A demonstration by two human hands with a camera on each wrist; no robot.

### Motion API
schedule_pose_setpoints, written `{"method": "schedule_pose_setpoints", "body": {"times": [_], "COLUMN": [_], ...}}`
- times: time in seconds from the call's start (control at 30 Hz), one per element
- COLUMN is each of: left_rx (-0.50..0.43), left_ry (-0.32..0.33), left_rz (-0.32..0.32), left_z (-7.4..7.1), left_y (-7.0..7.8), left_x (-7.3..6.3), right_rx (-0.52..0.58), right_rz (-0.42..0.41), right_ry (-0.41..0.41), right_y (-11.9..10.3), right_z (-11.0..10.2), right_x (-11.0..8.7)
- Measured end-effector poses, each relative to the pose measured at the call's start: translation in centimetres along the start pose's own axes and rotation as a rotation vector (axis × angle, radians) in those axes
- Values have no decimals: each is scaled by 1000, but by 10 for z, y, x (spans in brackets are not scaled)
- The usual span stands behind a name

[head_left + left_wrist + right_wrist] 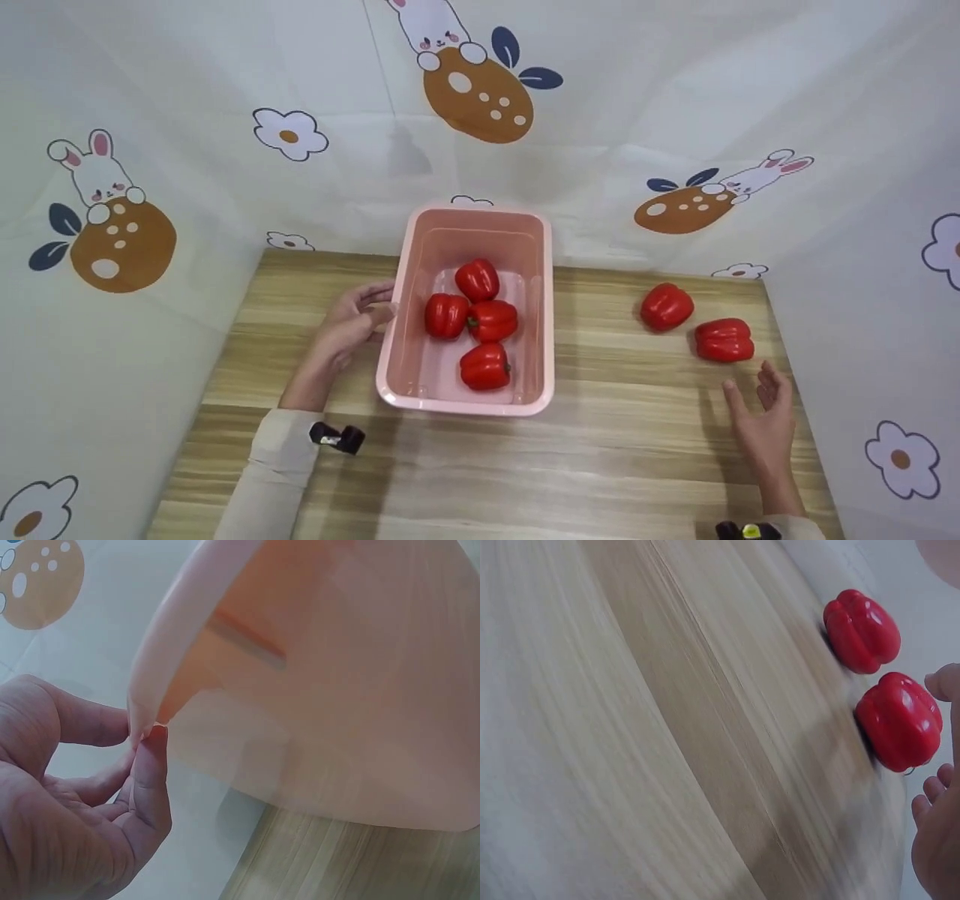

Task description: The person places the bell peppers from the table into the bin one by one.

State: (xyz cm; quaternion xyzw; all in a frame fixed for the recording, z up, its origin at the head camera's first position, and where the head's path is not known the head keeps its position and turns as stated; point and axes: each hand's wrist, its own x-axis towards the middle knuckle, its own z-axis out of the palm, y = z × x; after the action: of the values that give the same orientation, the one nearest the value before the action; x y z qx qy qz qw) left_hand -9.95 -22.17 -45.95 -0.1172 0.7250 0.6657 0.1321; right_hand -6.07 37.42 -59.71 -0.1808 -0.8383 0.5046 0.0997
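Note:
A pink plastic bin (480, 240) stands at the back middle of the table, with several red bell peppers (493, 321) lying in it. At its left side, my left hand (349, 326) pinches the rim; the left wrist view shows thumb and fingers meeting on the pink rim (169, 645). Over the right part of the table, my right hand (766, 431) is held with thumb and fingers apart and nothing between them. Just beyond its fingertips lies one red bell pepper (724, 340), and a second bell pepper (667, 307) sits behind it to the left.
The wood-grain table (600, 465) runs back to a pale cloth wall (592, 135) printed with rabbits and flowers. Similar cloth rises along the left and right sides, close to the table edges.

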Motion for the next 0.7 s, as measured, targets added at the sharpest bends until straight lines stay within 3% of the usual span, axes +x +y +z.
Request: {"method": "schedule_pose_setpoints", "body": {"times": [0.5, 0.7], "left_rx": [-13, 2], "left_ry": [-21, -17], "left_rz": [19, 22], "left_z": [0, 0], "left_y": [1, 0], "left_x": [2, 1], "right_rx": [47, 75], "right_rz": [48, 55], "right_ry": [-78, -72], "right_y": [-4, -9], "right_z": [14, 22], "right_x": [35, 50]}}
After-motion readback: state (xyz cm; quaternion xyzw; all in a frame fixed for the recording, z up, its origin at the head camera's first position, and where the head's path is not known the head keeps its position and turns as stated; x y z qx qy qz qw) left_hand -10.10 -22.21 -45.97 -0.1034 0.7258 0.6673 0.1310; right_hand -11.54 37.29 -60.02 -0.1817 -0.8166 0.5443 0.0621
